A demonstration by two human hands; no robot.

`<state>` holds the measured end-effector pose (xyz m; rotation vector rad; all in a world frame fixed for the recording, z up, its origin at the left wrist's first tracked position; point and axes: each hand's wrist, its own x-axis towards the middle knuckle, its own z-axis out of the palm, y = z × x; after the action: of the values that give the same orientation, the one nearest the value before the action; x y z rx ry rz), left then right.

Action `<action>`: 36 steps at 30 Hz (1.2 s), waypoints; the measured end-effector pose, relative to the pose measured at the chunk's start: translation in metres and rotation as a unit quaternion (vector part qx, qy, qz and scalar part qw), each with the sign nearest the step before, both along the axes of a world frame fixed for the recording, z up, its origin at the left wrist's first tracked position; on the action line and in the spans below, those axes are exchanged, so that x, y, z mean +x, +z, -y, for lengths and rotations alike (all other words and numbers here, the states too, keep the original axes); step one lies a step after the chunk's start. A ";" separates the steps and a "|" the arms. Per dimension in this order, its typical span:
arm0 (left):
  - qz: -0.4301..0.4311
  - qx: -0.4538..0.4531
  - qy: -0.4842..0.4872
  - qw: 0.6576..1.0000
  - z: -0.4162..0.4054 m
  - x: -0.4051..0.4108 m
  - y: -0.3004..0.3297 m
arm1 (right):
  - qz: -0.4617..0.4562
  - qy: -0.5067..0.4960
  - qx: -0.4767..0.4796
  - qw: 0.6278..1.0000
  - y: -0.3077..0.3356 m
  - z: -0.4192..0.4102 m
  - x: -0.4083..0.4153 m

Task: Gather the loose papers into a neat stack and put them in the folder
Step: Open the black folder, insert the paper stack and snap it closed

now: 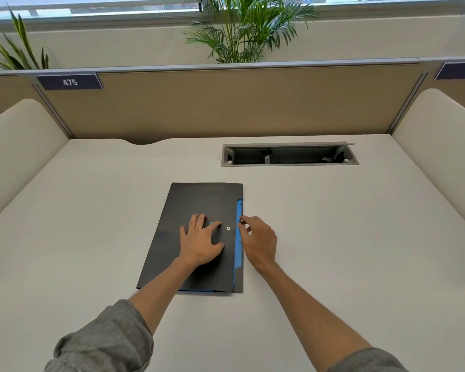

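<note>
A black folder (199,200) lies shut flat on the white desk, with a blue strip (239,210) showing along its right edge and at the bottom. A small metal snap (228,228) sits on the cover. My left hand (200,240) presses flat on the cover, fingers spread. My right hand (258,241) is at the folder's right edge, thumb and forefinger pinched on a small fastener piece (240,219) there. No loose papers are visible.
A recessed cable tray (289,154) with its lid up lies in the desk behind the folder. Tan partition panels (226,103) close off the back, cream side dividers (16,146) stand left and right. Plants stand beyond the partition.
</note>
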<state>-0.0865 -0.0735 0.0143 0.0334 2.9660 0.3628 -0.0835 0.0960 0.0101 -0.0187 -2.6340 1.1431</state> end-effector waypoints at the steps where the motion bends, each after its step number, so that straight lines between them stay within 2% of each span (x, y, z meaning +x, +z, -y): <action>1: 0.001 -0.006 0.001 1.000 0.001 0.000 -0.001 | -0.007 0.017 0.022 1.000 0.000 0.001 0.000; 8: 0.023 0.022 0.023 0.999 0.003 0.005 -0.006 | 0.011 0.106 0.167 0.980 0.002 0.012 -0.010; 15: 0.036 0.021 0.022 0.999 0.004 0.002 -0.003 | 0.034 0.125 0.232 0.964 -0.003 0.020 -0.009; 21: 0.039 0.018 0.022 0.999 0.004 0.001 -0.003 | 0.019 0.140 0.293 0.946 -0.006 0.021 -0.002; 29: 0.037 0.017 0.021 0.999 0.004 0.000 -0.006 | 0.022 0.171 0.332 0.927 -0.010 0.020 0.001; 36: 0.043 0.022 0.011 0.999 0.007 0.001 -0.001 | 0.019 0.170 0.328 0.929 -0.008 0.021 -0.001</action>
<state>-0.0852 -0.0807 0.0132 -0.0098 2.8754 0.4220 -0.0849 0.0748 0.0020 0.5675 -2.9895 0.2776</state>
